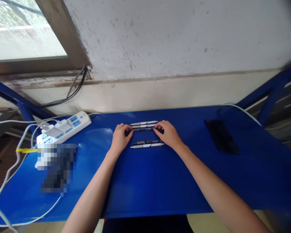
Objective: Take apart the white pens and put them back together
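Note:
On the blue table [145,178] several pens lie sideways in two groups. The far group has two white pens [145,123] close together, with a dark pen [144,129] along their near side. My left hand [121,136] pinches the left end of the dark pen between thumb and fingertips. At its right end, my right hand [169,132] does the same with bent fingers. Nearer to me lie a black pen [147,142] and a white and grey pen [147,146], side by side, touched by neither hand apart from the right hand's edge being close.
A white power strip [83,119] with plugs and cables stands at the left, beside a blurred-out dark object [59,168]. A black phone-like slab [221,136] lies at the right. Behind the table is a wall [172,42]; blue frame bars [269,87] rise at both sides.

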Action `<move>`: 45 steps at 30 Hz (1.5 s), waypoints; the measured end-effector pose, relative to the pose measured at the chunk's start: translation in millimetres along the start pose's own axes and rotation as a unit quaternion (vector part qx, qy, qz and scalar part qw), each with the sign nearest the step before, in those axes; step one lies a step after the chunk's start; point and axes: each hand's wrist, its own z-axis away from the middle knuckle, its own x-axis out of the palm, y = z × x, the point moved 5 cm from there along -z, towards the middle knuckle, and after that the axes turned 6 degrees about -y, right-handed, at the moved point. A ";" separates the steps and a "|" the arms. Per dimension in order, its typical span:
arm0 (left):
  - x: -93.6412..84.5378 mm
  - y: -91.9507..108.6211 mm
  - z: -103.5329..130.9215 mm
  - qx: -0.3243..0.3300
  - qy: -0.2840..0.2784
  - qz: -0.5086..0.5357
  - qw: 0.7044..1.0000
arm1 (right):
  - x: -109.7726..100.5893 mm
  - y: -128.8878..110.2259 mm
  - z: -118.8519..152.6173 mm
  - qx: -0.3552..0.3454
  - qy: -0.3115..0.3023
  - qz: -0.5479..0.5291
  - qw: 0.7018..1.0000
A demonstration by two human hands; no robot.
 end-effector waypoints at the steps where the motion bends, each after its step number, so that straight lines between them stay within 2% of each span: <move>1: 0.0 -0.1 0.0 0.001 0.000 0.002 1.000 | 0.3 0.7 0.0 0.001 0.001 -0.001 1.000; 5: -0.5 0.2 -0.3 0.001 0.001 0.013 1.000 | -1.0 -0.2 0.4 0.006 0.013 -0.006 1.000; 9: -3.3 2.2 -0.6 -0.003 0.016 0.020 1.000 | -6.5 -12.7 1.9 -0.002 0.017 -0.009 1.000; 14: -6.7 6.2 -0.2 -0.009 0.040 0.034 0.999 | 0.2 -33.9 4.7 -0.071 -0.106 -0.088 0.988; 17: -3.8 8.0 0.7 -0.026 0.008 0.079 0.997 | 5.9 -37.4 6.5 -0.085 -0.161 -0.109 0.977; 19: -0.7 10.6 1.5 -0.030 -0.028 0.107 0.993 | 7.8 -37.9 6.9 -0.091 -0.174 -0.106 0.975; 26: 3.5 25.6 2.7 0.028 -0.115 0.115 0.986 | 6.5 -35.1 5.3 -0.073 -0.145 -0.106 0.981; 31: 3.3 29.1 2.9 0.065 -0.115 0.097 0.986 | 9.9 -33.0 5.8 -0.076 -0.155 -0.097 0.980; 37: 3.2 28.0 4.1 0.080 -0.112 0.094 0.986 | 9.1 -31.3 4.0 -0.058 -0.147 -0.116 0.981; 45: 4.4 25.6 2.2 0.058 -0.120 0.113 0.985 | 7.6 -26.3 1.0 -0.008 -0.132 -0.168 0.977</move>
